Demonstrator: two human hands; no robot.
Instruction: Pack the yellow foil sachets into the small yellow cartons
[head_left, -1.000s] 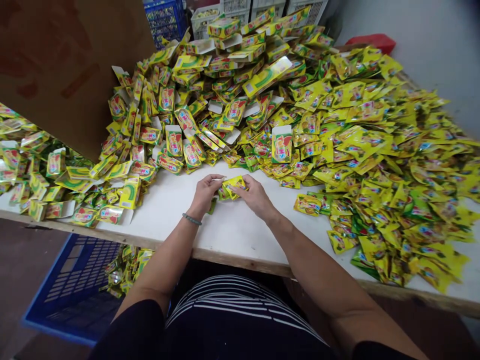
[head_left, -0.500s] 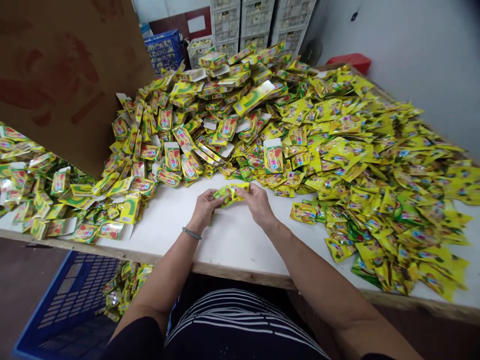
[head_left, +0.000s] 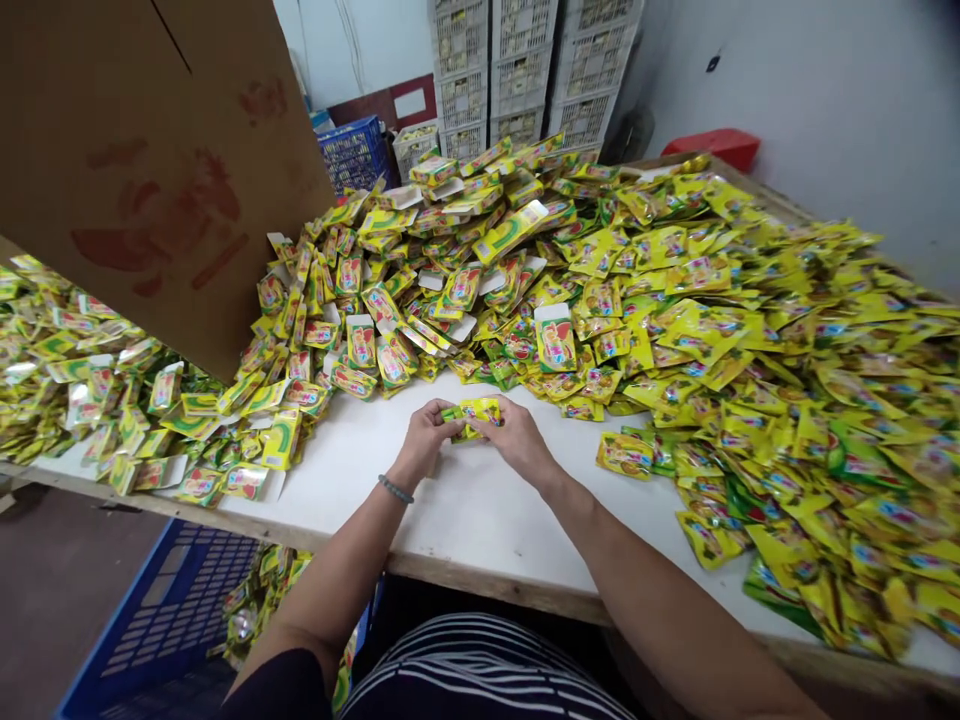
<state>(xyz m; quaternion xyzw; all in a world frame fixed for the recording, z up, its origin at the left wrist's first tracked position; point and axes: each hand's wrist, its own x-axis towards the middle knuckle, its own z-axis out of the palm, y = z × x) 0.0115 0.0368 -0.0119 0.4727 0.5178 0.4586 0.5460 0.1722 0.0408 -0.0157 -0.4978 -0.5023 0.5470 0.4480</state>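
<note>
In front of me, just above the white tabletop (head_left: 487,500), both my hands are closed on small candy sachets. My left hand (head_left: 427,438), with a beaded bracelet at the wrist, pinches a green sachet (head_left: 450,413) that is mostly covered by the fingers. A yellow sachet (head_left: 480,410) overlaps it, gripped at its right side by my right hand (head_left: 521,438). To the right of my right hand lies a loose yellow sachet (head_left: 624,454), at the edge of a large heap of sachets (head_left: 750,370). Small printed cartons (head_left: 360,342) are piled beyond my hands.
A big brown cardboard box (head_left: 165,190) stands at the left among more cartons. Below the table's front edge sits a blue crate (head_left: 142,610) with sachets or cartons inside. Stacked white crates (head_left: 521,70) and a red object (head_left: 716,148) are at the back.
My hands have come closer together, and the yellow sachet now overlaps more of the green one. The view has tilted up slightly, so everything appears lower.
</note>
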